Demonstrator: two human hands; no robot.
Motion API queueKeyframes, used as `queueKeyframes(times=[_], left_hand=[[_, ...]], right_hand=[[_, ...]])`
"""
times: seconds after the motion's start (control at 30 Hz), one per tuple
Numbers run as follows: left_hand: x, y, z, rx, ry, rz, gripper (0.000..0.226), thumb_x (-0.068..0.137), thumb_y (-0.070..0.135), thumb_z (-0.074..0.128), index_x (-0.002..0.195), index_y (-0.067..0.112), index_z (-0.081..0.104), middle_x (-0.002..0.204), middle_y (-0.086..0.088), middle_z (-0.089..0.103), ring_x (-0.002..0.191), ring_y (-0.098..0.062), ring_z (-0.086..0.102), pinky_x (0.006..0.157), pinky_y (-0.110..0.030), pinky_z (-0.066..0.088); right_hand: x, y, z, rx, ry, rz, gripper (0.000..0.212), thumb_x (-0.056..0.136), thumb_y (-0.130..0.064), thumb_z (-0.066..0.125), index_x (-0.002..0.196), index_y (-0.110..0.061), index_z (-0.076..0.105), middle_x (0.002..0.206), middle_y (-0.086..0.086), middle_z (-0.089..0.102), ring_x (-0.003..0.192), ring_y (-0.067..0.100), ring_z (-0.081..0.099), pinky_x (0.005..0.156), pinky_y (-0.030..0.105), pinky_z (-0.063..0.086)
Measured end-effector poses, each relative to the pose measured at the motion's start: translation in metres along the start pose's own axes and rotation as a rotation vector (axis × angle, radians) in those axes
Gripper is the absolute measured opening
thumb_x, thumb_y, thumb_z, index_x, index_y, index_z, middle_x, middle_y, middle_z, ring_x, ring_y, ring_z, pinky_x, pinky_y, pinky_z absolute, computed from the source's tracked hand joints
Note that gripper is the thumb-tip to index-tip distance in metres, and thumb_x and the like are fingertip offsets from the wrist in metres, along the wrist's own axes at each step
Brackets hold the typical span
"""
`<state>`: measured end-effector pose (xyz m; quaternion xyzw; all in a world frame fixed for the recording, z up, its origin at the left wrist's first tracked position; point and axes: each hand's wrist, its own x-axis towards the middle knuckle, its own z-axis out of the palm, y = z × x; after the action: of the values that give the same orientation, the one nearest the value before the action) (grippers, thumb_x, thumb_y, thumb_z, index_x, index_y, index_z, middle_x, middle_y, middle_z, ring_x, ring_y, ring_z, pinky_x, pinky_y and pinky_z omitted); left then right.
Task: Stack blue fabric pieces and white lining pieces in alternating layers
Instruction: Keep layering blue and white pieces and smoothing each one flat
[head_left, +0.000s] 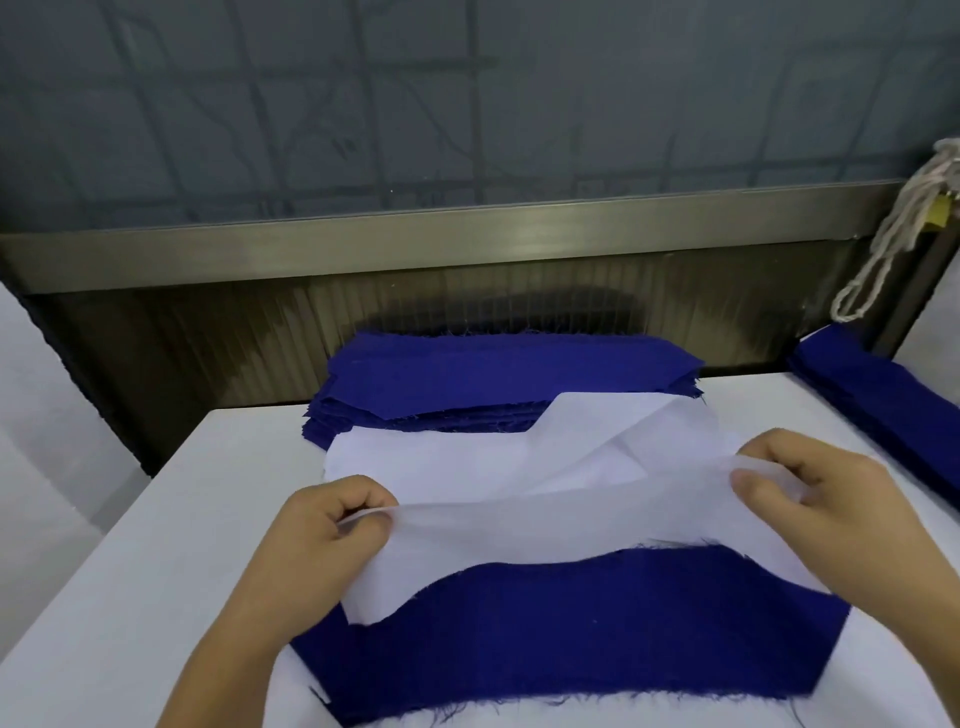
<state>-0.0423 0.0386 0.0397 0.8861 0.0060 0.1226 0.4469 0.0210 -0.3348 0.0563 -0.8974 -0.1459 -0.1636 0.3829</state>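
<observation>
Both sets of fingertips pinch the upper edge of a thin, translucent white lining piece (545, 525): the left hand (322, 535) at its left corner, the right hand (810, 488) at its right. The sheet hangs mid-frame over a frayed dark-blue fabric piece (571, 634) on the white table (130, 597). It looks light, limp and prone to creasing, so holding both corners seems wise. Behind lie a white lining stack (441, 462) and a blue fabric stack (493, 374). Layers beneath the blue piece are hidden.
</observation>
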Motion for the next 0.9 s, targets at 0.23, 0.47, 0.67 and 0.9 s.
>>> queueKeyframes(times=[0.23, 0.47, 0.67, 0.9], left_hand=[[0.004, -0.013, 0.0, 0.116, -0.216, -0.133, 0.023, 0.093, 0.016, 0.056, 0.078, 0.025, 0.072, 0.083, 0.011, 0.07, 0.076, -0.002, 0.063, 0.065, -0.005, 0.044], [-0.001, -0.003, 0.002, 0.131, 0.232, 0.154, 0.026, 0.086, 0.012, 0.066, 0.086, 0.038, 0.067, 0.093, 0.025, 0.064, 0.092, 0.005, 0.058, 0.072, 0.001, 0.039], [-0.022, -0.017, -0.009, 0.159, -0.191, 0.161, 0.03, 0.079, 0.006, 0.074, 0.079, 0.037, 0.073, 0.093, 0.014, 0.064, 0.088, -0.008, 0.062, 0.074, -0.015, 0.047], [-0.022, -0.031, 0.0, 0.317, -0.408, 0.097, 0.025, 0.078, 0.01, 0.07, 0.074, 0.034, 0.072, 0.091, 0.02, 0.059, 0.087, -0.003, 0.059, 0.077, -0.017, 0.048]], right_hand=[[0.014, 0.022, 0.01, -0.1, -0.486, 0.295, 0.018, 0.093, -0.03, 0.061, 0.078, -0.023, 0.067, 0.077, -0.007, 0.068, 0.071, 0.008, 0.064, 0.063, 0.017, 0.047], [0.004, 0.017, 0.01, -0.102, 0.107, -0.138, 0.014, 0.095, -0.042, 0.047, 0.091, -0.035, 0.058, 0.087, -0.024, 0.06, 0.091, -0.007, 0.055, 0.069, 0.011, 0.041], [-0.044, 0.054, 0.019, -0.322, -0.014, -0.608, 0.036, 0.097, -0.03, 0.045, 0.089, -0.012, 0.075, 0.102, -0.007, 0.067, 0.1, 0.008, 0.057, 0.091, 0.023, 0.042], [-0.057, 0.064, 0.027, -0.205, -0.136, -0.523, 0.041, 0.1, -0.039, 0.039, 0.085, -0.021, 0.073, 0.103, -0.017, 0.063, 0.097, -0.001, 0.058, 0.083, 0.017, 0.045]])
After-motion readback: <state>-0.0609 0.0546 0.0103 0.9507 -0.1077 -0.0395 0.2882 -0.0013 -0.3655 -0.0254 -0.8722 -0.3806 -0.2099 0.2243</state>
